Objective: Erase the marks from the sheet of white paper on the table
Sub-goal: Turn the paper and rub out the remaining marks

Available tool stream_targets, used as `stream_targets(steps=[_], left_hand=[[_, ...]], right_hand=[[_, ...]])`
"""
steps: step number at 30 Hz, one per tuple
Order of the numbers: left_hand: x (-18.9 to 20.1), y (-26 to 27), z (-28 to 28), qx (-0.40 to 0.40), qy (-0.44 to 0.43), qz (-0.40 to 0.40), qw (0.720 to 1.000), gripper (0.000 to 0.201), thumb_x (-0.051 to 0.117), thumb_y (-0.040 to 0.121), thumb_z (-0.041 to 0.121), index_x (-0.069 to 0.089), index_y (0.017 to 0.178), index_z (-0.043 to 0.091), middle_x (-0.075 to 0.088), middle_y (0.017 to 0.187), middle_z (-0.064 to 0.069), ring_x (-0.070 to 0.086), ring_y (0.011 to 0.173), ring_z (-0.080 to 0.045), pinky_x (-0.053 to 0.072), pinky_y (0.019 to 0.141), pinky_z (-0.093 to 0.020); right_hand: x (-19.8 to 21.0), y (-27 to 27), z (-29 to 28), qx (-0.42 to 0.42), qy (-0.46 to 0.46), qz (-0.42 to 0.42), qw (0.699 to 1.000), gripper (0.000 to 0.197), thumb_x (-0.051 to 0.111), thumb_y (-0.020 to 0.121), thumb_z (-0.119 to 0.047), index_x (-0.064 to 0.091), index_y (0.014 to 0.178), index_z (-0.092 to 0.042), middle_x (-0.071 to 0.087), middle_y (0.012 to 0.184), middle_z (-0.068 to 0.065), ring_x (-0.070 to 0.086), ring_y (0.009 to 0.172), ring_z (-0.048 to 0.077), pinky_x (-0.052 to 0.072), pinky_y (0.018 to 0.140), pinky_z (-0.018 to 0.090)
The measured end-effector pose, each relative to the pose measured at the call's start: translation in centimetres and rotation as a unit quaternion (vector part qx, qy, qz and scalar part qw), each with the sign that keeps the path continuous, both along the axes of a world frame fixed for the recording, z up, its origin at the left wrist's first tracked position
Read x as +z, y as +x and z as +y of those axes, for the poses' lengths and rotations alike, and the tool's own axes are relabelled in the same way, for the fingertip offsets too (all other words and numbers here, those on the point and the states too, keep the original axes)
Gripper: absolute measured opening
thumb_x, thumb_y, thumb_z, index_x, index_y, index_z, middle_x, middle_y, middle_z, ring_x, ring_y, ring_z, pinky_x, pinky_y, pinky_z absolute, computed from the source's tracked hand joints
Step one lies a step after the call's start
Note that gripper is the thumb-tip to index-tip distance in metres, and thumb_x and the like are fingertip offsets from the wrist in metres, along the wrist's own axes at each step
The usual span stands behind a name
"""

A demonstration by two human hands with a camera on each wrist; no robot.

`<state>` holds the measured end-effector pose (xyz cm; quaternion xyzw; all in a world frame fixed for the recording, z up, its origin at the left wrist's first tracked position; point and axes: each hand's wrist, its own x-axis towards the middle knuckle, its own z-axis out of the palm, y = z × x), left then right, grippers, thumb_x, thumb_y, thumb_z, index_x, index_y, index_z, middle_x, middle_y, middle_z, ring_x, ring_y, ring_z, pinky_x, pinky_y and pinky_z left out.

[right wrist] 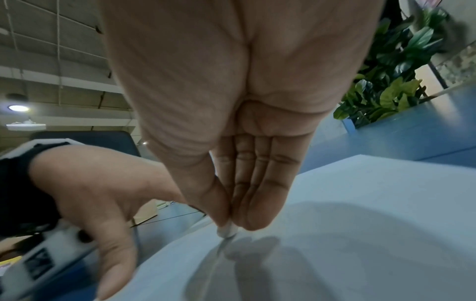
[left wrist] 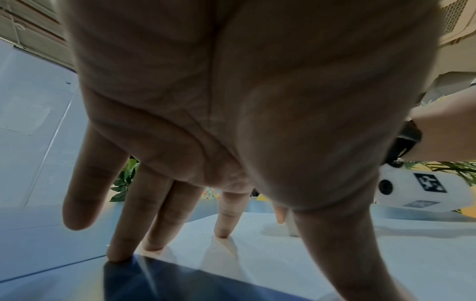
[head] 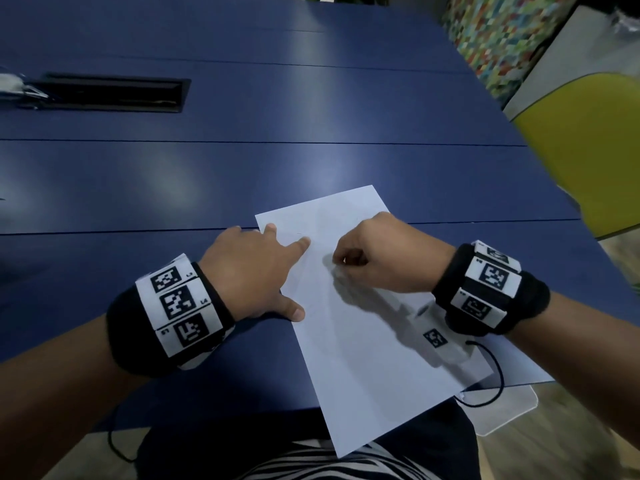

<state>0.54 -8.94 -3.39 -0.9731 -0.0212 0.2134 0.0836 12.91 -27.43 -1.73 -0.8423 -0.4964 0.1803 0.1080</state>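
— Paper first: where does the white rectangular sheet of paper (head: 363, 327) lie?

— Flat on the dark blue table (head: 242, 168), long axis running from the near edge away and slightly leftward.

— Hands?

— Left hand (head: 252, 271), fingers straight and spread, presses the sheet's left edge. Right hand (head: 377, 258) pinches a small white eraser (right wrist: 226, 231), tip on the paper just right of the left forefinger.

— Marks?

— Too faint to tell; I judge rubbing proceeds beneath that tip.
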Motion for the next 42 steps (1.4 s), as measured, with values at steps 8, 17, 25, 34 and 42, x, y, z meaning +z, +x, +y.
stream_targets(steps=[8, 17, 25, 34, 42], left_hand=[[0.1, 0.0, 0.0, 0.003, -0.004, 0.005, 1.000, 0.116, 0.053, 0.076, 0.092, 0.001, 0.164, 0.038, 0.035, 0.161, -0.018, 0.059, 0.124, -0.031, 0.042, 0.100, -0.042], [0.1, 0.0, 0.0, 0.002, -0.010, 0.003, 1.000, 0.116, 0.053, 0.076, 0.092, 0.002, 0.164, 0.037, 0.039, 0.156, -0.017, 0.058, 0.122, -0.031, 0.041, 0.098, -0.042], [0.1, 0.0, -0.1, 0.002, -0.007, 0.005, 1.000, 0.116, 0.053, 0.076, 0.092, 0.001, 0.164, 0.037, 0.039, 0.157, -0.018, 0.059, 0.121, -0.031, 0.042, 0.098, -0.043], [0.1, -0.1, 0.0, 0.005, -0.008, 0.006, 1.000, 0.116, 0.053, 0.076, 0.091, 0.000, 0.164, 0.037, 0.036, 0.160, -0.019, 0.058, 0.124, -0.032, 0.042, 0.100, -0.044], [0.0, 0.0, 0.0, 0.001, -0.005, 0.001, 1.000, 0.116, 0.052, 0.076, 0.093, 0.002, 0.164, 0.036, 0.037, 0.159, -0.019, 0.059, 0.123, -0.031, 0.042, 0.099, -0.043]], right_hand=[[0.1, 0.6, -0.2, -0.032, 0.001, -0.007, 0.999, 0.022, 0.065, 0.088, -0.024, 0.077, 0.106, -0.022, 0.073, 0.081, -0.013, 0.063, 0.076, 0.004, 0.057, 0.073, 0.029], [-0.1, 0.8, -0.4, -0.044, 0.000, -0.017, 0.999, 0.022, 0.065, 0.088, -0.022, 0.077, 0.106, -0.022, 0.074, 0.084, -0.011, 0.064, 0.077, 0.007, 0.058, 0.074, 0.030], [0.1, 1.0, -0.6, -0.063, -0.009, -0.028, 0.998, 0.023, 0.064, 0.089, -0.022, 0.076, 0.109, -0.021, 0.074, 0.087, -0.010, 0.065, 0.081, 0.011, 0.058, 0.075, 0.031], [0.1, 1.1, -0.9, -0.062, -0.013, -0.034, 0.997, 0.023, 0.064, 0.089, -0.023, 0.076, 0.109, -0.022, 0.073, 0.085, -0.012, 0.064, 0.078, 0.008, 0.058, 0.074, 0.031], [0.3, 1.4, -0.9, -0.064, -0.017, -0.032, 0.997, 0.024, 0.065, 0.090, -0.024, 0.076, 0.111, -0.022, 0.074, 0.086, -0.012, 0.063, 0.079, 0.008, 0.059, 0.076, 0.033]])
